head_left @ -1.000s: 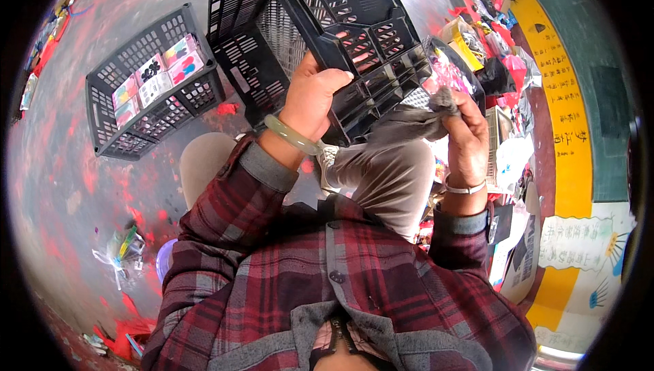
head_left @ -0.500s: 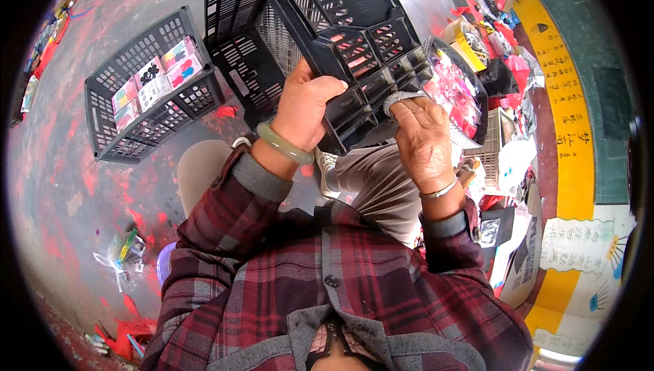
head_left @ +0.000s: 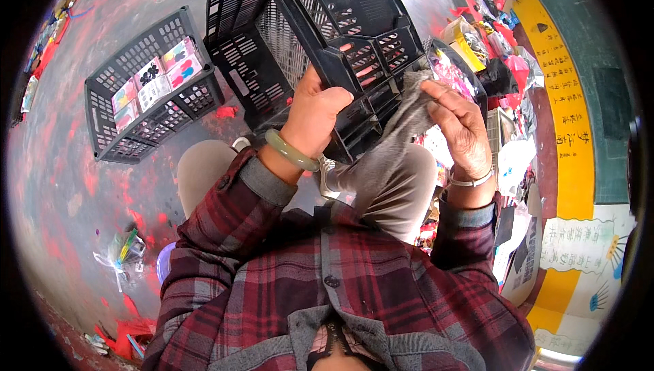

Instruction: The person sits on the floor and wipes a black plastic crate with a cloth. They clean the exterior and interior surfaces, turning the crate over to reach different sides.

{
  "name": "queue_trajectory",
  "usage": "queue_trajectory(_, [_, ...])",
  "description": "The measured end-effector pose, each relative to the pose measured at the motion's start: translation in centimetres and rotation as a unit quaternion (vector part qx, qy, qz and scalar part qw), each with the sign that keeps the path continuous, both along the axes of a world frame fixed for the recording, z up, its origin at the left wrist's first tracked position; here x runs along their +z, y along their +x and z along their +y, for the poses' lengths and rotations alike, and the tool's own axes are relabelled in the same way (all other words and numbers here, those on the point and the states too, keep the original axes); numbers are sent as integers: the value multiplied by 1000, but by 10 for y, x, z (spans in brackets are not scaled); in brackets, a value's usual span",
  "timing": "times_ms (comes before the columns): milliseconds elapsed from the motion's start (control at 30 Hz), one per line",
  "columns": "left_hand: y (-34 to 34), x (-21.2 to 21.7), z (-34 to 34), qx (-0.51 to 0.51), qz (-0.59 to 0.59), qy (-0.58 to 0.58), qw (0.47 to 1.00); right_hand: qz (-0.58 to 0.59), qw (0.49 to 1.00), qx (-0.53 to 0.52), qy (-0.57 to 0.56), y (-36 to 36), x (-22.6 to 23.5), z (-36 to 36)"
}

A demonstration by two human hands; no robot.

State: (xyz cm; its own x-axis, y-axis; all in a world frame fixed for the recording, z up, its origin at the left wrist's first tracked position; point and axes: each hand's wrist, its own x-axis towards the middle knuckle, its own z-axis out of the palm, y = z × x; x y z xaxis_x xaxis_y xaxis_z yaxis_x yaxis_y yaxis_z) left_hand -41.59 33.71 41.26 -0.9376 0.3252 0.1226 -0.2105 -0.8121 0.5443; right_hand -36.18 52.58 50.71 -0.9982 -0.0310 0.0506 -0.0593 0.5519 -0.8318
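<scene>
A large black plastic crate [head_left: 344, 27] is tilted up in front of me, its slotted sides and ribbed rim toward my body. My left hand [head_left: 315, 114] grips that near rim, thumb on the outside and some fingers showing through the slots. At the crate's right corner, my right hand [head_left: 463, 124] pinches a grey cloth [head_left: 398, 126] between thumb and fingers. The cloth hangs down in a loose strip against the crate's lower edge, over my right leg.
To the left, a second black crate [head_left: 146, 85] on the floor holds several colourful flat packs [head_left: 155, 77]. A clear plastic bag [head_left: 124, 254] lies at lower left. On the right are piled goods, a light basket [head_left: 496, 133] and a yellow-and-green wall [head_left: 558, 85].
My right hand has moved right, away from the crate's rim, drawing out the grey cloth that was bunched under its fingers. The left hand keeps its grip; the crate shifted slightly.
</scene>
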Motion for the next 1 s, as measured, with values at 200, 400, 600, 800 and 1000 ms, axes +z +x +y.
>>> queue_trajectory(200, [-4,-1,0,0,13,-2,1000,34,982,-36,180,-25,-18,-2])
queue_trajectory(400, [-4,-1,-2,-6,12,22,1000,74,983,-11,169,-49,-35,5])
queue_trajectory(600, [-6,-1,-2,-4,16,12,1000,67,966,21,248,-55,-18,4])
queue_trajectory(800, [-6,0,-2,-8,5,36,999,73,925,41,371,-55,-5,-8])
queue_trajectory(1000, [-4,-2,2,-3,2,18,1000,-17,908,1,419,-69,-1,-11])
